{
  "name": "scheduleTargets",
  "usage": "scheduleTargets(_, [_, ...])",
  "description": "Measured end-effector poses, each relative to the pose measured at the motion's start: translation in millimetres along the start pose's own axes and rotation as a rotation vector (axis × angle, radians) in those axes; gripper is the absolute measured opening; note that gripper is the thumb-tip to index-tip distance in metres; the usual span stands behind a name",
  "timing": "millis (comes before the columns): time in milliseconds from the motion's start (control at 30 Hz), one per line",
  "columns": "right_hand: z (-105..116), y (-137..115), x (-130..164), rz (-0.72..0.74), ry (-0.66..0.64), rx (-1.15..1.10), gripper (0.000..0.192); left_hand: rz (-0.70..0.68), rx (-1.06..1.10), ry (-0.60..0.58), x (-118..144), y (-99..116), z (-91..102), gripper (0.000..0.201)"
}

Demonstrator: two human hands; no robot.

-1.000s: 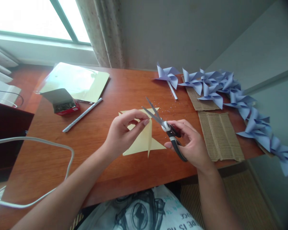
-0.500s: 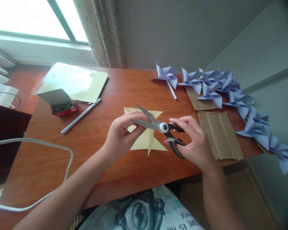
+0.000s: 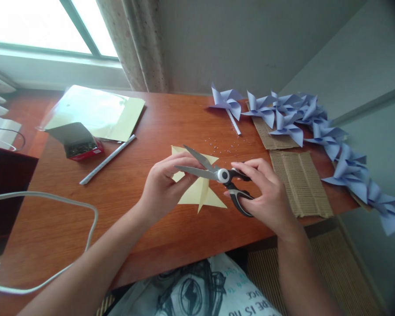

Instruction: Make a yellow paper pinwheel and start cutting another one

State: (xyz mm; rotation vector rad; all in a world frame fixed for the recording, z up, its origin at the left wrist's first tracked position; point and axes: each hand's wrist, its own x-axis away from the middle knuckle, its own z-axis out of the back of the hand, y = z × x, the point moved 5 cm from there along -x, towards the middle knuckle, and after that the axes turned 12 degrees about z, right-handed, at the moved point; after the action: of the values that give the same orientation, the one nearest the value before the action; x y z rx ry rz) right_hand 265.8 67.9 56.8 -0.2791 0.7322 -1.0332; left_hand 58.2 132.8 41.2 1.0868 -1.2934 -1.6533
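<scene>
Scissors (image 3: 223, 175) with black and grey handles are gripped in my right hand (image 3: 263, 191). Their blades stand apart and point left, passing in front of the fingers of my left hand (image 3: 171, 177). That hand is closed in a pinch on a sheet of pale yellow paper (image 3: 194, 195) with cut, pointed flaps. One narrow flap sticks up toward me. My fingers and the blades hide the middle of the sheet, so I cannot see whether the blades touch it.
Several purple paper pinwheels (image 3: 286, 127) lie at the right around corrugated cardboard (image 3: 299, 184). Small purple bits dot the wooden table (image 3: 145, 245). At the left are a red box (image 3: 84, 149), a rolled paper stick (image 3: 108, 159), packaged yellow paper (image 3: 131, 116) and a white cable (image 3: 62, 196).
The view has shifted slightly. The yellow paper has tilted a little in my left hand, while the scissors keep their blades apart in almost the same place.
</scene>
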Motion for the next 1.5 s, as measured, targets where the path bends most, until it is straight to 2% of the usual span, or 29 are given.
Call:
scheduleTargets(500, [-6.3,6.3,3.3,-0.038,-0.012,-0.022,0.055,0.043,-0.057,0.043,1.1,0.9,0.2,0.008])
scheduleTargets(800, [-12.2,9.1,4.5,-0.079,0.035,-0.071,0.048,0.039,-0.091,0.064,1.4,-0.4,0.8,0.008])
scheduleTargets(933, [-15.6,13.1,5.7,-0.184,0.065,-0.181,0.045,0.075,-0.096,0.058,0.4,1.7,-1.1,0.007])
scheduleTargets(1067, [-21.8,23.5,9.9,-0.348,0.138,-0.531,0.051,0.152,-0.071,0.098,0.1,-2.9,0.0,0.007])
scheduleTargets(1200, [-33.6,31.6,12.2,-0.47,0.037,-0.855,0.056,0.215,-0.033,0.169,1.0,-12.1,4.3,0.009])
scheduleTargets(1333, [-38.1,39.2,12.7,-0.549,0.002,-0.919,0.06,0.241,0.006,0.195,1.2,-16.3,7.2,0.011])
scheduleTargets(1500, [-32.1,52.4,21.3,-0.618,0.084,-0.823,0.053,0.263,0.059,0.177,1.0,-16.5,7.7,0.01])
